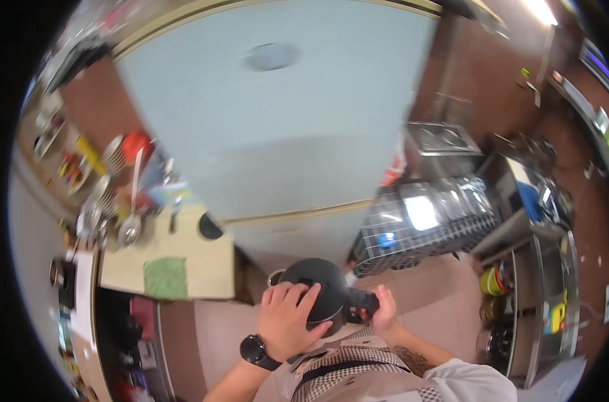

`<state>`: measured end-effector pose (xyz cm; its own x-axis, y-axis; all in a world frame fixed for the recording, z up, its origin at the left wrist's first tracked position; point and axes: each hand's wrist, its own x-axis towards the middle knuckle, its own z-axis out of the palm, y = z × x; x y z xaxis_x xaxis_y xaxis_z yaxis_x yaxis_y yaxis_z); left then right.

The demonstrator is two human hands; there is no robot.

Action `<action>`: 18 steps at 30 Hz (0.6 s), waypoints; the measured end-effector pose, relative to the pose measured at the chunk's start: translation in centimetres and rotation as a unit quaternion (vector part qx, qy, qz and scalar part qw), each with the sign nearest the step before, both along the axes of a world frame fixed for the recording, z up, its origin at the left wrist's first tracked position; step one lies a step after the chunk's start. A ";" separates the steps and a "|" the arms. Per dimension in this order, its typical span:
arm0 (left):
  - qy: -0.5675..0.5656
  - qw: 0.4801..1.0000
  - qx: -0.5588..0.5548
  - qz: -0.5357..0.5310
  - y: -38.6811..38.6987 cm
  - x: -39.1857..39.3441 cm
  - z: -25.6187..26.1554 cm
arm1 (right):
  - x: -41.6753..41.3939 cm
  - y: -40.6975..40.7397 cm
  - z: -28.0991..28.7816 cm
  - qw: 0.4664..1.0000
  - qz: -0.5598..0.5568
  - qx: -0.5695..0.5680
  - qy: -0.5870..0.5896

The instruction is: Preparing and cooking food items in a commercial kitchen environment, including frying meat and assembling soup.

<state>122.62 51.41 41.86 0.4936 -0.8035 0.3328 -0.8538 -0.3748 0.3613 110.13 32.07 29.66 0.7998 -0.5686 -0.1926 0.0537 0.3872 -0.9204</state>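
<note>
A black kettle-like vessel (304,274) with a round lid is held in front of my apron, seen from above. My left hand (290,314) lies across the lid with its fingers spread, its thumb near the lid's closest edge and its fingertips by a dark recess in the top. On the other side, my right hand (384,311) grips the vessel's black handle (363,300), which points to the right. A small pale ring or rim (273,278) shows just past the vessel's left edge; what it belongs to is hidden. The vessel's inside is out of sight.
A pale blue refrigerator (304,120) stands ahead. Left is a cream worktop (128,269) bearing a green cloth (165,278), below hanging ladles (130,228). To the right are a wire rack (430,238) of glass jars (420,203), a gas stove (444,138) and metal shelves (528,281).
</note>
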 end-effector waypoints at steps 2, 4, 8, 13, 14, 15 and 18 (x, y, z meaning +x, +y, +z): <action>0.034 0.996 0.003 -0.077 -7.1 -2.2 -1.2 | -5.0 -5.4 0.3 0.999 -0.042 -0.032 -0.004; 0.045 0.991 0.003 -0.130 -14.8 -4.0 -2.2 | -8.7 -11.7 0.3 0.994 -0.067 -0.087 0.003; 0.037 0.976 0.001 -0.214 -30.4 -6.0 -2.3 | -12.9 -25.8 -0.5 0.972 -0.158 -0.156 0.071; -0.037 0.956 -0.026 -0.289 -50.2 -3.3 1.1 | -11.5 -44.0 6.1 0.958 -0.199 -0.203 0.036; -0.033 0.955 -0.030 -0.293 -54.3 -2.0 2.0 | -10.8 -47.7 7.2 0.949 -0.218 -0.222 0.049; -0.030 0.956 -0.031 -0.289 -57.8 -0.4 3.0 | -9.4 -50.9 8.8 0.953 -0.206 -0.220 0.041; 0.005 0.967 -0.017 -0.254 -67.8 4.5 5.8 | -4.9 -60.0 13.2 0.942 -0.203 -0.249 0.100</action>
